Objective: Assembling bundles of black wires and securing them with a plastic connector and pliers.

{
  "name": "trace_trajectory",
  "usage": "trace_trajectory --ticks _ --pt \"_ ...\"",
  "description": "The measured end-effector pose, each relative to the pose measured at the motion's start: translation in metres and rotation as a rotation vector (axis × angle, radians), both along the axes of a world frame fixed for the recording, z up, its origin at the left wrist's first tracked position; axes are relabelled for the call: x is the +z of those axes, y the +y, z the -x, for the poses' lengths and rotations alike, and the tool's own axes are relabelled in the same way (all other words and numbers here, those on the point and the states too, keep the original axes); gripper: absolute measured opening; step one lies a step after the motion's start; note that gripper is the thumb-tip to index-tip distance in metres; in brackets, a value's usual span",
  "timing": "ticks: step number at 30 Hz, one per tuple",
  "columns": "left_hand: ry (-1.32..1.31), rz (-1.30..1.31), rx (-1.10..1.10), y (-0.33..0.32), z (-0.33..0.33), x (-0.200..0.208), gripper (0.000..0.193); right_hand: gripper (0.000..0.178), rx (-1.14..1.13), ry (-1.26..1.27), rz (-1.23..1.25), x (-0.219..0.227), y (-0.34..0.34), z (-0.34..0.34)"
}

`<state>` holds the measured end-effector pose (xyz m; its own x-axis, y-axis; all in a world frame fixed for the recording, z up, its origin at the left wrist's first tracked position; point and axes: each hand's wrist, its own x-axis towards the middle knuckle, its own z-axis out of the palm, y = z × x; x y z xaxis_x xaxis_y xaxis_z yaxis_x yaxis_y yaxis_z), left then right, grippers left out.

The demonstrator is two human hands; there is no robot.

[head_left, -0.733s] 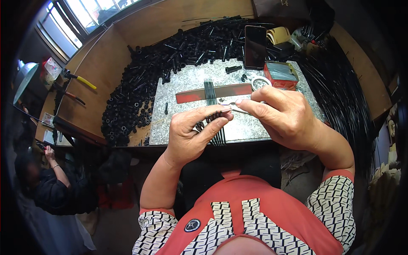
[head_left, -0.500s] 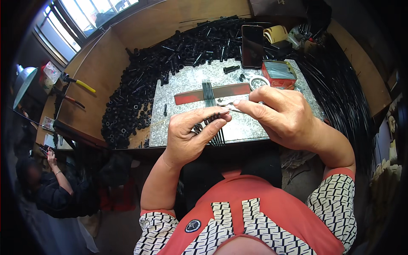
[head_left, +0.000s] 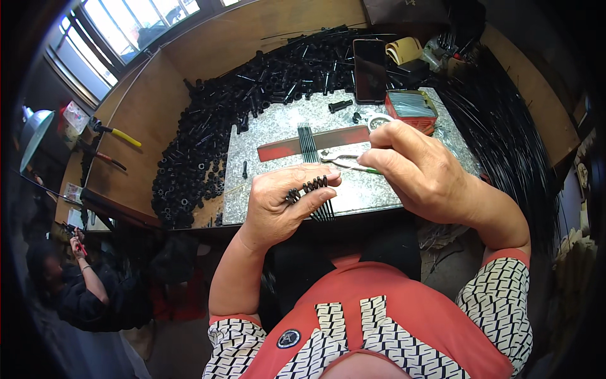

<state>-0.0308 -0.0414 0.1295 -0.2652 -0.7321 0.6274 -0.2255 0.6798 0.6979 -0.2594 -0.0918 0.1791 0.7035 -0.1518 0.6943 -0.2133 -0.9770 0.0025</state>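
My left hand is closed around a bundle of thin black rods. Dark knobbed ends stand in a row between its thumb and fingers, while the rods' straight lengths reach across the board. My right hand hovers to the right, fingers curled and index finger near the thumb; anything pinched there is hidden. Just left of its fingertips are silver pliers with a green handle end, apparently lying on the board. A flat reddish-brown bar lies crosswise at the rods.
The speckled board is bordered by heaped black tubular parts. A phone, a red box of thin silvery pins and a round white container stand behind. Long black rods lie right. A co-worker's hand shows left.
My right hand's fingertips have drawn back from my left hand, leaving a gap and uncovering the pliers' green handle end. My left hand keeps its hold on the rods.
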Motion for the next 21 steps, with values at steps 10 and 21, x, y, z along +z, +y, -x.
trace_trajectory --ticks 10,21 --pt "-0.092 0.072 -0.04 -0.0067 -0.0012 0.0054 0.02 0.032 0.078 0.027 0.123 0.0037 -0.0053 0.0024" --pt "-0.08 0.069 -0.047 -0.006 0.0019 0.0037 0.022 0.036 0.084 0.074 0.127 0.0053 -0.006 -0.0003"
